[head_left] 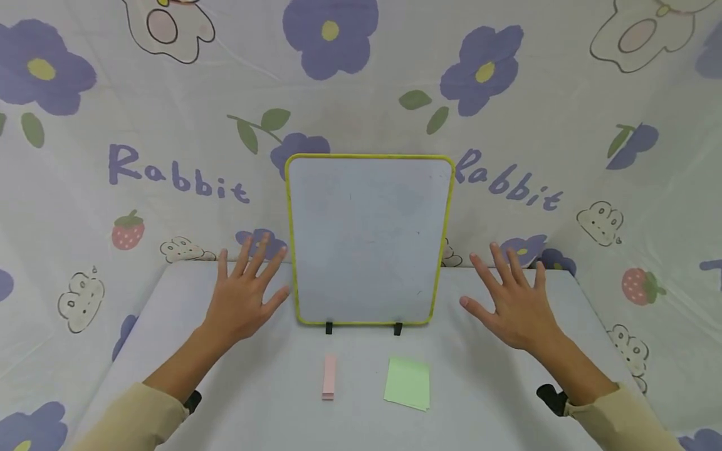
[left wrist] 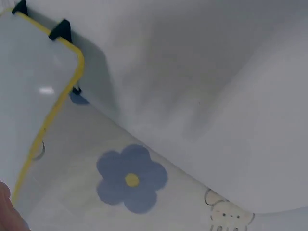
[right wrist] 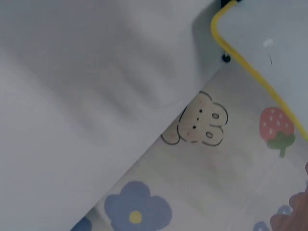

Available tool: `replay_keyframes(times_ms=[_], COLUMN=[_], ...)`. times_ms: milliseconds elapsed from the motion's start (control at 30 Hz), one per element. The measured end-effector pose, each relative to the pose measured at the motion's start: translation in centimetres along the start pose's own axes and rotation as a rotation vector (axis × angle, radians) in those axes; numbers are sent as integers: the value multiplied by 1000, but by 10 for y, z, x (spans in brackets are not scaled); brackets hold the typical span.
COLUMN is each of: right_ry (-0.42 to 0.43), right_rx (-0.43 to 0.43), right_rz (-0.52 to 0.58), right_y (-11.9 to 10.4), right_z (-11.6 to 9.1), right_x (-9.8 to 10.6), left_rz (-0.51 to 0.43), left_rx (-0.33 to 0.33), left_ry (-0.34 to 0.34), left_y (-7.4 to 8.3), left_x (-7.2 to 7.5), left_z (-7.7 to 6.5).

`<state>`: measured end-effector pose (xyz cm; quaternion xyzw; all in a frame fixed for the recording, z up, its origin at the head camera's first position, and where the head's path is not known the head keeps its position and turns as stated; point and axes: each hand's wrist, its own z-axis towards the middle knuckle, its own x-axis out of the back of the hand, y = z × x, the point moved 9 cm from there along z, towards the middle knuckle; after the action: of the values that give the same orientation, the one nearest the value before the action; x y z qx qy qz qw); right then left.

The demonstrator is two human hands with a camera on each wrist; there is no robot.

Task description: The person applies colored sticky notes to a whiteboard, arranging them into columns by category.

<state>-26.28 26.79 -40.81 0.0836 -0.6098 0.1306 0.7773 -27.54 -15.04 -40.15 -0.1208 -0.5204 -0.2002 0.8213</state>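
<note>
My left hand is held over the table to the left of a yellow-framed whiteboard, fingers spread and nothing in them. On the board's other side, my right hand hovers with its fingers spread too, also holding nothing. The whiteboard leans upright on a stand with two black feet. In front of it lie a narrow pink strip of sticky notes and, to the right, a pad of light green sticky notes. In the wrist views only a bit of the left hand and the right hand shows at the lower corners.
A white table bears all these things. Behind it and along both sides hangs a pale cloth printed with purple flowers, rabbits and strawberries. Black wrist gear sits below each forearm near the cuffs of the beige sleeves.
</note>
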Motion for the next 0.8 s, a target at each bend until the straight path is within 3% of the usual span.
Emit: replay_keyframes(times_ms=[133,400,600,800], right_ry=[-7,-87,-167,-217], right_rx=[74,157,138,120], right_rz=[-1,64,233,453], right_y=[-18,-45,-58,-68], right_z=[-7,-22,-35,-47], right_x=[-8,-34,-58,-76], left_rz=[-15,-66,-114,-148], left_rx=[-81,-209,-277,-334], left_ry=[3,-64,-113,-225], left_y=[28,73,97,122], left_x=[-10,-40,-60,-86], left_z=[-3,-13,-24,-35])
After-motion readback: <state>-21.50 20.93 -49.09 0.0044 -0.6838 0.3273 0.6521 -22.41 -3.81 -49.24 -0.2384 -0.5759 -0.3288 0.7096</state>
